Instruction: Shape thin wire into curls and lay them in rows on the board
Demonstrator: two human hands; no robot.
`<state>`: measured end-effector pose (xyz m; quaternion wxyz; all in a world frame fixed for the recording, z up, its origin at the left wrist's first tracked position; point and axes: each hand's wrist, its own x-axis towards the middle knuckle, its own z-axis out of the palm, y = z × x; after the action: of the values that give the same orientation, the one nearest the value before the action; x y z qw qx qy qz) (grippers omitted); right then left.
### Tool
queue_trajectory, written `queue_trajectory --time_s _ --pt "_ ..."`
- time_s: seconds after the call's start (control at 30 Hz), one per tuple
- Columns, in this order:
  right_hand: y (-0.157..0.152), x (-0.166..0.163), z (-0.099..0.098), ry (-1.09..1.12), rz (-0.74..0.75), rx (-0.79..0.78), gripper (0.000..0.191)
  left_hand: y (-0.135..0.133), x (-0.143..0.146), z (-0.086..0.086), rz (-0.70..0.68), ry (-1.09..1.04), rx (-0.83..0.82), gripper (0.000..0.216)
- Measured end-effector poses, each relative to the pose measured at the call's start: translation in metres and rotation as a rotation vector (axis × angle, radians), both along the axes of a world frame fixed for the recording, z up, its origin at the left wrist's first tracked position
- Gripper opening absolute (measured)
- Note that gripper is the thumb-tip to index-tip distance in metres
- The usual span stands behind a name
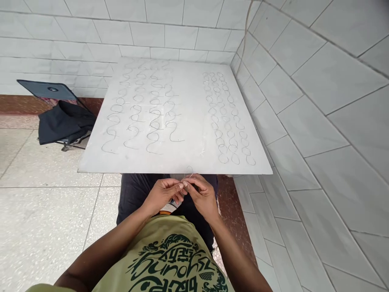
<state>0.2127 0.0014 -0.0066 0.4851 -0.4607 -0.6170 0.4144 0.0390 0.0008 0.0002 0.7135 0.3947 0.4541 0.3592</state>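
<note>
Just off the table's near edge, over my lap, my left hand (168, 190) and my right hand (202, 194) meet with fingertips pinched together. Between them is a thin bent wire (189, 168), whose curved upper end sticks up past the fingers against the white tabletop. Both hands grip it; part of the wire is hidden by the fingers. On the white table (191, 158) lie rows of curved wires: S-shaped pieces with open tails (174, 132) on the left half, and figure-eight looped pieces (223, 157) in columns on the right.
White tiled walls (316, 109) stand behind the table and close along its right side. A thin cable (244, 38) hangs in the corner. To the left, a folding chair (51, 89) carries a dark cloth (62, 121) on the speckled floor (45, 219).
</note>
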Motion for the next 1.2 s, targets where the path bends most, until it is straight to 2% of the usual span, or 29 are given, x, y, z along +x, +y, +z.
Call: queue_trajectory --time_s 0.13,0.23,0.3,0.4,0.5,0.6,0.73,0.87,0.93,1.03,1.2 --pt "-0.002 0.003 -0.001 -0.338 0.028 0.169 0.024 -0.005 -0.006 0.008 0.037 0.193 0.134 0.036" --pt "-0.003 0.003 -0.004 -0.587 0.041 0.286 0.028 -0.008 -0.006 0.012 0.035 0.193 0.147 0.036" --pt "-0.004 0.003 -0.006 -0.681 0.037 0.331 0.03 -0.008 -0.005 0.013 0.051 0.159 0.133 0.037" --pt "-0.004 0.001 -0.011 -0.699 0.025 0.351 0.028 -0.008 -0.003 0.011 0.052 0.107 0.097 0.035" --pt "-0.004 0.0 -0.016 -0.628 0.007 0.322 0.023 -0.007 -0.003 0.007 0.025 0.123 0.092 0.027" --pt "-0.002 -0.001 -0.02 -0.558 -0.015 0.248 0.021 -0.006 -0.003 0.002 0.054 0.183 0.101 0.018" --pt "0.0 -0.005 -0.02 -0.416 -0.066 0.051 0.023 -0.002 -0.005 -0.003 0.077 0.145 0.089 0.016" --pt "0.003 -0.013 -0.013 -0.085 -0.208 -0.263 0.027 0.001 -0.013 0.0 0.044 0.094 0.101 0.024" --pt "0.007 -0.016 -0.012 0.139 -0.195 -0.375 0.03 0.003 -0.017 0.003 0.053 0.104 0.124 0.027" --pt "0.016 -0.015 -0.015 0.391 -0.162 -0.466 0.035 0.011 -0.023 0.004 0.024 0.107 0.159 0.03" --pt "0.02 -0.012 -0.019 0.594 -0.156 -0.559 0.042 0.02 -0.029 0.003 -0.048 0.083 0.175 0.032"
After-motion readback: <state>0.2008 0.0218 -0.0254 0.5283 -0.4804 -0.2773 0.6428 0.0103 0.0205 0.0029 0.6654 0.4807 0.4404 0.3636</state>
